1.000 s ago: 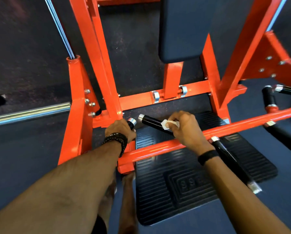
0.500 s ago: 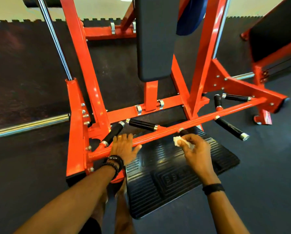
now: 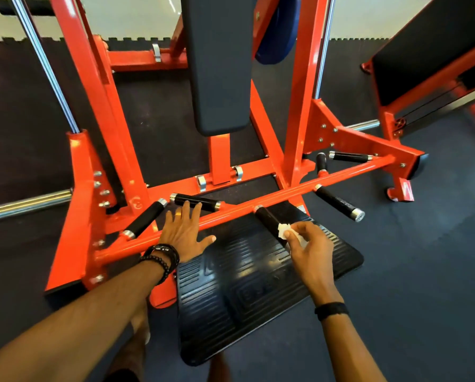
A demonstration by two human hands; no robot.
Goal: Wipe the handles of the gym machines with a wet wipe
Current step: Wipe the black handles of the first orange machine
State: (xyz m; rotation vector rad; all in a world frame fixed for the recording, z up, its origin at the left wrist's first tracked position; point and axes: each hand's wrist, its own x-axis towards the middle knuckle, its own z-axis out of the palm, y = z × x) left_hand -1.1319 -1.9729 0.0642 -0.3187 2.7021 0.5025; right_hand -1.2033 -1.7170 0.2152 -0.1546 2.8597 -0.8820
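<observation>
white wet wipe (image 3: 283, 230) pinched by right hand (image 3: 308, 246) on black handle (image 3: 269, 223), left hand (image 3: 185, 232) flat on orange bar (image 3: 341, 175)

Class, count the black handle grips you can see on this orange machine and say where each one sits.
6. Two by the left hand: angled grip and level grip. One under the wet wipe: wiped grip. Three rightward: front grip, short upright grip, rear grip. Others may be hidden.

A second ago the left hand (image 3: 185, 235) gripped the end handle (image 3: 145, 219); now it lies flat with fingers spread on the orange crossbar (image 3: 261, 204). The right hand (image 3: 308, 244) has carried the wet wipe (image 3: 283, 230) from the angled handle (image 3: 195, 202) to the nearer handle (image 3: 268, 220) over the footplate (image 3: 247, 293).
</observation>
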